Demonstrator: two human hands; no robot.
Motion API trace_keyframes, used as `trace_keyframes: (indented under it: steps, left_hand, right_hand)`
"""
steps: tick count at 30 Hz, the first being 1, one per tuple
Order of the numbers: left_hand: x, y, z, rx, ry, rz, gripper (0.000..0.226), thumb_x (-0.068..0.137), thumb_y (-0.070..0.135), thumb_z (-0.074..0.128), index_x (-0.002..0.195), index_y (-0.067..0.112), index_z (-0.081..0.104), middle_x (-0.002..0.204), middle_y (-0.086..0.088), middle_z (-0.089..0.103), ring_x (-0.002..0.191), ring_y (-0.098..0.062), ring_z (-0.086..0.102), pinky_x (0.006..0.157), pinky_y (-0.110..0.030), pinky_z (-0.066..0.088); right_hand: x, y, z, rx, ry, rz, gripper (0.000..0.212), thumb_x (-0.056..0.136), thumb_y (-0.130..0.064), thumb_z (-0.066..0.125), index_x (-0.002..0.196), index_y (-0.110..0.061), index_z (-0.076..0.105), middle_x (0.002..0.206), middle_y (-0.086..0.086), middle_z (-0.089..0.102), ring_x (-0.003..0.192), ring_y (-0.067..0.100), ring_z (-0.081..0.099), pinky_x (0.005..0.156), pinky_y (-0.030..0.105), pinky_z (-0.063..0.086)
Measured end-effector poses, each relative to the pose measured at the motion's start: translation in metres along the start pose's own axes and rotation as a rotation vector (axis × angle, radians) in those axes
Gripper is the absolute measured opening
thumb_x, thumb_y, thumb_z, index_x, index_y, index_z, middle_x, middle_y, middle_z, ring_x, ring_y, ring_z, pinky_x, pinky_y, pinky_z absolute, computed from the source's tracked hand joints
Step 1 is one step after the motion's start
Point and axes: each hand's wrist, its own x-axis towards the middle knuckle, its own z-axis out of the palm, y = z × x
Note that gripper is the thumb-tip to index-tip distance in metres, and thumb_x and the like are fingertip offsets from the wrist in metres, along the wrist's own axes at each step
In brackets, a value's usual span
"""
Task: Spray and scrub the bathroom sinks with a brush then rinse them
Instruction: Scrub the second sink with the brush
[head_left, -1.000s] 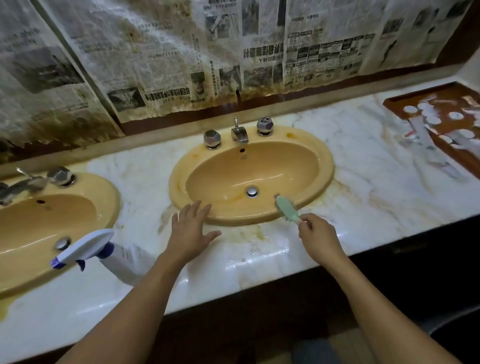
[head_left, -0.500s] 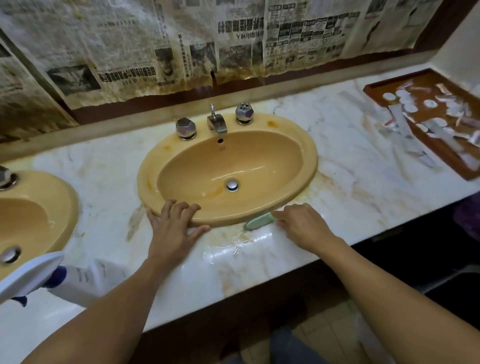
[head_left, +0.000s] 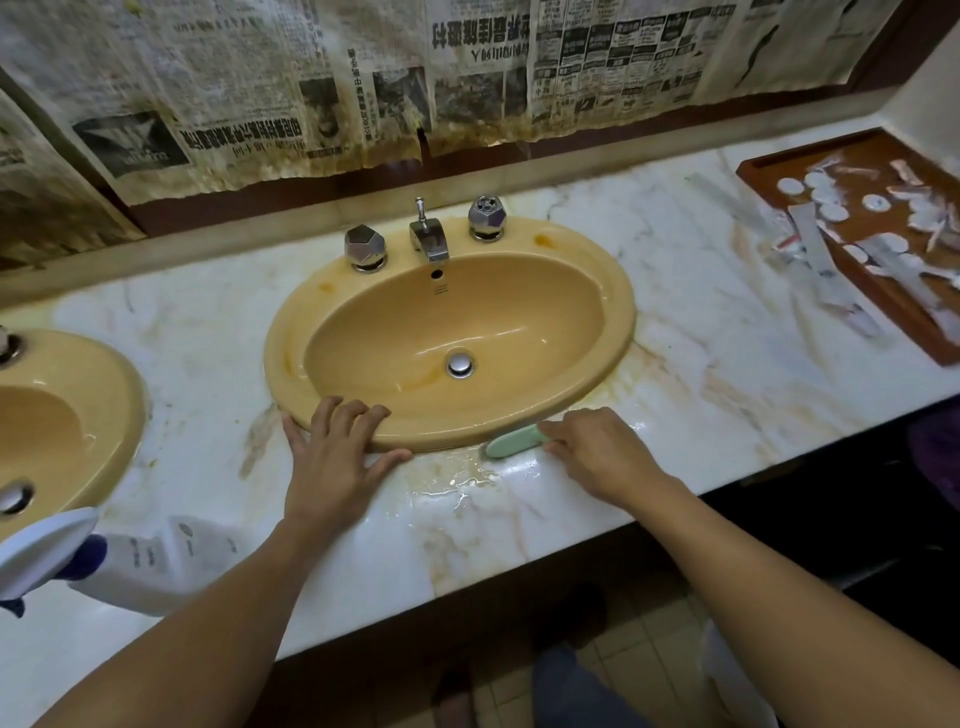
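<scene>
Scrubbing is judged under way at the sink rim: the green brush is gripped by the right hand, the left hand is laid flat and open; a rinse is probably called for next.

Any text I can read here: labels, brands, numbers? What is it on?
Nothing can be quoted.
Newspapers: Chinese print, hung upside down, too blurred to read.
Spray bottle: label print blurred.
Sink: mark under the overflow hole, too small.
</scene>
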Motion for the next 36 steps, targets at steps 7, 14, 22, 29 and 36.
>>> trace_keyframes:
  steps: [7, 14, 22, 29, 36]
  left_hand:
    - [-0.004, 0.001, 0.002, 0.018, 0.008, 0.015, 0.057, 0.096, 0.071, 0.039, 0.137, 0.035, 0.054, 0.139, 0.004, 0.051, 0.142, -0.029, 0.035, 0.112, -0.073, 0.017]
    - [-0.006, 0.001, 0.005, 0.050, 0.023, 0.051, 0.054, 0.100, 0.063, 0.037, 0.140, 0.033, 0.055, 0.136, 0.002, 0.055, 0.139, -0.031, 0.039, 0.109, -0.073, 0.020]
    - [-0.005, 0.002, 0.003, 0.034, 0.029, 0.045, 0.054, 0.099, 0.065, 0.038, 0.139, 0.033, 0.056, 0.134, 0.003, 0.055, 0.138, -0.031, 0.040, 0.108, -0.073, 0.022]
    - [-0.006, 0.001, 0.003, 0.047, 0.039, 0.060, 0.054, 0.099, 0.064, 0.038, 0.140, 0.034, 0.057, 0.133, 0.003, 0.056, 0.136, -0.030, 0.041, 0.108, -0.071, 0.021]
    - [-0.006, 0.002, 0.004, 0.093, 0.017, 0.066, 0.053, 0.101, 0.062, 0.036, 0.144, 0.037, 0.054, 0.135, 0.000, 0.055, 0.138, -0.032, 0.040, 0.106, -0.072, 0.025]
  right_hand:
    - [-0.005, 0.025, -0.011, 0.099, -0.019, 0.054, 0.025, 0.101, -0.034, 0.055, 0.120, -0.026, 0.070, 0.098, 0.008, 0.071, 0.098, 0.031, 0.063, 0.079, 0.039, 0.050]
    - [0.002, -0.009, -0.005, 0.051, -0.007, -0.042, 0.024, 0.102, -0.035, 0.055, 0.111, -0.019, 0.070, 0.097, 0.006, 0.069, 0.095, 0.029, 0.062, 0.068, 0.032, 0.036]
    - [-0.001, 0.014, -0.017, -0.001, 0.027, 0.017, 0.020, 0.101, -0.032, 0.056, 0.101, -0.017, 0.070, 0.087, 0.009, 0.066, 0.085, 0.034, 0.062, 0.067, 0.036, 0.041]
    - [-0.004, 0.031, -0.014, -0.018, 0.050, 0.027, 0.023, 0.101, -0.032, 0.058, 0.114, -0.019, 0.072, 0.089, 0.011, 0.067, 0.087, 0.036, 0.062, 0.068, 0.035, 0.037]
    - [-0.019, 0.072, -0.028, 0.074, 0.033, 0.303, 0.029, 0.101, -0.034, 0.055, 0.125, -0.025, 0.069, 0.099, 0.009, 0.070, 0.100, 0.034, 0.066, 0.074, 0.038, 0.051]
